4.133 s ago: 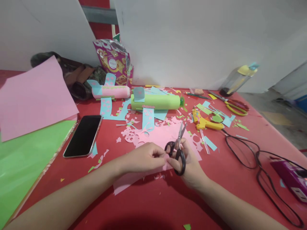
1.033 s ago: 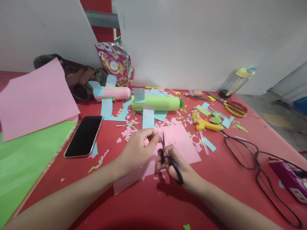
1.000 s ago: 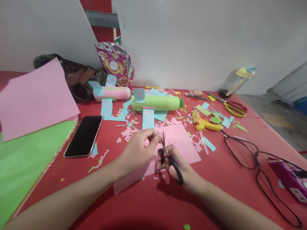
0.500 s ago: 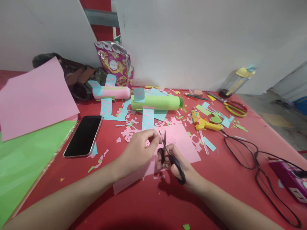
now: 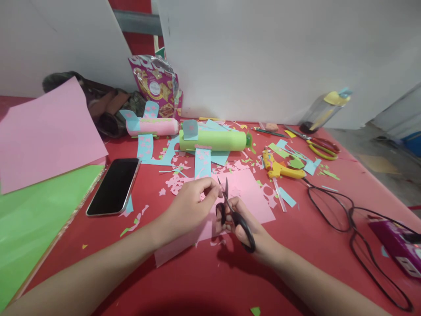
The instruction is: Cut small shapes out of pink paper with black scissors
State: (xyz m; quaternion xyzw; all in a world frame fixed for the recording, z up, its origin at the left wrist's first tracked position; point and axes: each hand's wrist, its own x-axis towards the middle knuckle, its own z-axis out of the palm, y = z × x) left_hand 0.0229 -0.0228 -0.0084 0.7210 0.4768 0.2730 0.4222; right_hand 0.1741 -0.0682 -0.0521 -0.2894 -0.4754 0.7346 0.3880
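In my right hand (image 5: pixel 245 224) are black-handled scissors (image 5: pixel 237 216), their blades parted and pointing away from me. My left hand (image 5: pixel 192 204) pinches a small scrap of pink paper (image 5: pixel 221 188) right beside the blades; most of it is hidden by the fingers. Beneath both hands lies a sheet of pink paper (image 5: pixel 255 193) with small pink cuttings on it. Just beyond is a light green paper-covered tube (image 5: pixel 223 141) with blue paper fins. A pink tube (image 5: pixel 154 127) with spotted blue fins rests to its left.
A smartphone (image 5: pixel 114 186) lies left of my hands, near large pink (image 5: pixel 49 136) and green sheets (image 5: pixel 42 228). To the right are a yellow glue gun (image 5: pixel 283 169), its black cord, red-and-yellow-handled scissors (image 5: pixel 320 147), a bottle (image 5: pixel 324 113) and a purple power strip (image 5: pixel 396 248). Snack bag (image 5: pixel 156 85) stands behind.
Almost nothing differs. Both hands, the scissors and the pink scrap stay in nearly the same place, and the view shifts very slightly.
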